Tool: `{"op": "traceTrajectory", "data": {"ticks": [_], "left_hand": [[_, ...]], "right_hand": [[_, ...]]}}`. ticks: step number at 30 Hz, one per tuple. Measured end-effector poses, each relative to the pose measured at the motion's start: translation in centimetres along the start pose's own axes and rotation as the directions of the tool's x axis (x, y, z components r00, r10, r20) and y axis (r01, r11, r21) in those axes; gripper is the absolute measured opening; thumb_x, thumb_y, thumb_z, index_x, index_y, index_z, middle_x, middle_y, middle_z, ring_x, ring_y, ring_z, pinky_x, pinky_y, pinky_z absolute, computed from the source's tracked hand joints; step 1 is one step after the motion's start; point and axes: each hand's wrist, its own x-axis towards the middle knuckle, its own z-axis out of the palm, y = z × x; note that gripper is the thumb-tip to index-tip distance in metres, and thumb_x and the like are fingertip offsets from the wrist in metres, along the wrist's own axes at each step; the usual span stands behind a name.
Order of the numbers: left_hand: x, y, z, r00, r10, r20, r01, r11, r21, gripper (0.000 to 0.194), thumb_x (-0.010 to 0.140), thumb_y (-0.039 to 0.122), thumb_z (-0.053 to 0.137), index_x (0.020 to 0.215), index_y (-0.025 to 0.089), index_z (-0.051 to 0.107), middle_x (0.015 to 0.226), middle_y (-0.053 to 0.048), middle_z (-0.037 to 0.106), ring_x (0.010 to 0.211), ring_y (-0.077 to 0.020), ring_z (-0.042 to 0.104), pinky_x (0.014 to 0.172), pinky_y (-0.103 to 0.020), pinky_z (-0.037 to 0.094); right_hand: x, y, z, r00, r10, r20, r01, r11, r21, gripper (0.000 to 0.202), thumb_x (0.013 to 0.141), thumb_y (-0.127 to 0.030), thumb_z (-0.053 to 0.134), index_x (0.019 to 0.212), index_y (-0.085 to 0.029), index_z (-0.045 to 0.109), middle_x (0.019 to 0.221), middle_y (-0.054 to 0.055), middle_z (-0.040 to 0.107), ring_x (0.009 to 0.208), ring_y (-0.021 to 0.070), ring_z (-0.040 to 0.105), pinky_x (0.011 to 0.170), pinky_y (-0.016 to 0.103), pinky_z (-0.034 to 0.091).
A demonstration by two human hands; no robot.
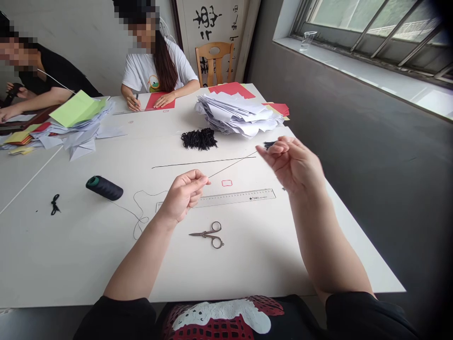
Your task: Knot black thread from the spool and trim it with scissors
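A: What are the hands doing?
B: The left hand (184, 193) is angled up from the near edge, knuckles outward, its grip pinched narrow on a thin black thread (231, 164). The right hand (299, 163) is raised farther out, wrist bent, fingers curled; its grip closes on the thread's other end, though the fingers hide the exact contact.

A: Where is the thread, then?
B: In the air between both hands, pulled straight and sloping up to the right.

A: And below it?
B: A clear, flat plastic ruler (237, 196) with printed marks, partly covered by the left hand. Nearer are slim metal scissors (211, 233) with round finger loops, lying on the smooth white counter (247, 274).

A: Any more black stuff?
B: A plump cone of black thread (106, 188) on its side, wound on a green core, a loose strand looping from it toward the left hand. Left of that is a small knotted black cord (54, 204). Beyond the hands are a straight black strand (198, 163) and a dense, shaggy bundle of black loops (199, 139).

A: Farther out?
B: A ruffled stack of white paper (240, 113), and on the windowsill a clear cup (307, 40); I can't tell its contents.
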Motion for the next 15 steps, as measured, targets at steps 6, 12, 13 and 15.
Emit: {"op": "traceTrajectory", "data": {"ticks": [6, 12, 13, 15], "left_hand": [[0.1, 0.0, 0.0, 0.999, -0.016, 0.038, 0.016, 1.000, 0.020, 0.026, 0.077, 0.036, 0.070, 0.070, 0.017, 0.053, 0.050, 0.010, 0.021, 0.041, -0.0023, 0.011, 0.039, -0.018, 0.008], [0.3, 0.1, -0.4, 0.997, -0.037, 0.064, 0.030, 0.994, 0.109, 0.021, 0.080, 0.033, 0.065, 0.073, 0.016, 0.056, 0.050, 0.010, 0.021, 0.042, -0.0031, 0.012, 0.039, -0.018, 0.010], [0.3, 0.2, -0.6, 0.997, -0.041, 0.059, 0.033, 0.991, 0.131, 0.020, 0.081, 0.032, 0.064, 0.073, 0.016, 0.056, 0.051, 0.009, 0.022, 0.043, -0.0033, 0.013, 0.040, -0.018, 0.011], [0.3, 0.3, -0.9, 0.998, -0.046, 0.043, 0.038, 0.984, 0.177, 0.019, 0.081, 0.031, 0.063, 0.073, 0.016, 0.056, 0.051, 0.009, 0.023, 0.044, -0.0037, 0.014, 0.040, -0.018, 0.012]], "right_hand": [[1.7, -3.3, -2.3, 0.924, -0.264, -0.278, 0.260, 0.964, -0.053, 0.026, 0.082, -0.003, 0.061, 0.061, -0.018, 0.057, 0.052, -0.008, 0.048, 0.050, 0.0032, 0.052, 0.090, 0.043, 0.056], [2.4, -6.0, -4.7, 0.783, -0.479, -0.396, 0.461, 0.875, -0.146, 0.040, 0.093, -0.003, 0.036, 0.062, -0.018, 0.055, 0.048, -0.009, 0.048, 0.045, 0.0021, 0.052, 0.083, 0.043, 0.057], [2.5, -6.4, -5.2, 0.761, -0.512, -0.398, 0.492, 0.856, -0.159, 0.040, 0.095, -0.005, 0.034, 0.064, -0.018, 0.054, 0.049, -0.010, 0.047, 0.045, 0.0017, 0.052, 0.082, 0.042, 0.058], [2.6, -7.0, -6.3, 0.718, -0.555, -0.420, 0.531, 0.827, -0.187, 0.041, 0.098, -0.007, 0.030, 0.065, -0.018, 0.051, 0.051, -0.011, 0.044, 0.044, 0.0008, 0.050, 0.079, 0.040, 0.060]]}}
